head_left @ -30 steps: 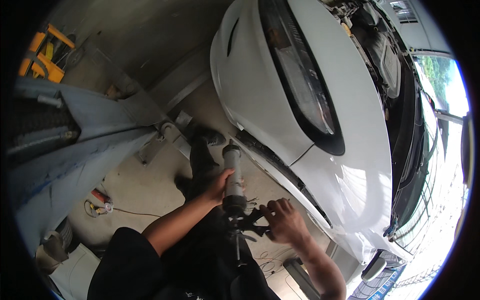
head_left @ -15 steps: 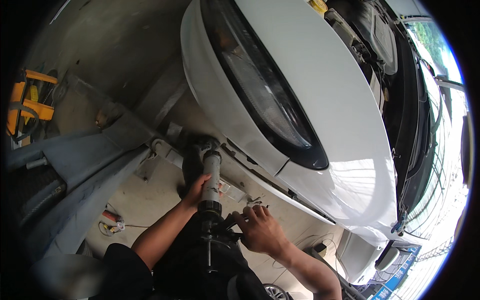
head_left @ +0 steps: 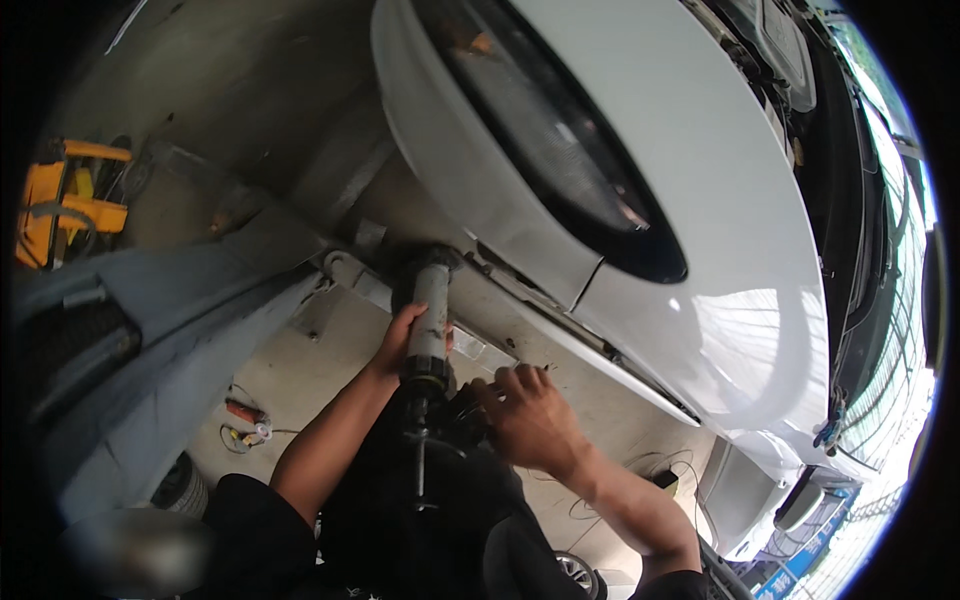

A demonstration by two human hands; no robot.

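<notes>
A caulking gun (head_left: 430, 320) with a grey, scuffed barrel and dark end caps points away from me, its front end close to the lower edge of the white car's bumper (head_left: 455, 185). Around the barrel, my left hand (head_left: 398, 345) is closed, thumb along the side. My right hand (head_left: 530, 415) grips the gun's dark handle and trigger, knuckles up; the fingertips are partly hidden. Behind the barrel, the thin plunger rod (head_left: 421, 470) sticks back toward my body. Whatever the nozzle touches cannot be made out in the dark area.
The car's headlight (head_left: 560, 140) and open engine bay (head_left: 840, 200) lie above and right. A grey metal lift arm or post (head_left: 200, 300) runs along the left. Yellow equipment (head_left: 75, 205) stands far left. A red tool with a cord (head_left: 247, 412) lies on the floor; thin cables (head_left: 665, 465) curl lower right.
The view has shifted, so the car and floor items sit further right. My hands and the caulking gun sit higher in the picture, the grip unchanged.
</notes>
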